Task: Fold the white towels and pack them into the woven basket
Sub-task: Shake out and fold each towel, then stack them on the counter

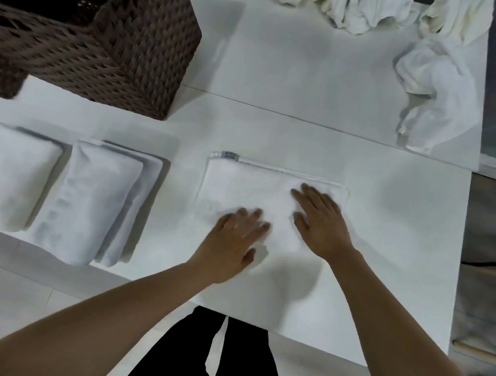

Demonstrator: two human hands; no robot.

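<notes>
A white towel (250, 185) lies flat and folded in front of me on the white table, a small grey label at its far left corner. My left hand (234, 242) presses on its near part with straight fingers. My right hand (320, 222) lies flat on its right half, fingers spread. The brown woven basket (127, 53) stands at the far left, its inside dark. Two folded towels (10, 174) (93, 203) rest side by side on the table's left, in front of the basket.
Crumpled white towels are heaped along the far edge (356, 7) and at the far right (435, 92). A seam (275, 110) crosses the table top. The table's right edge drops off beyond the right hand. My dark trousers show below the near edge.
</notes>
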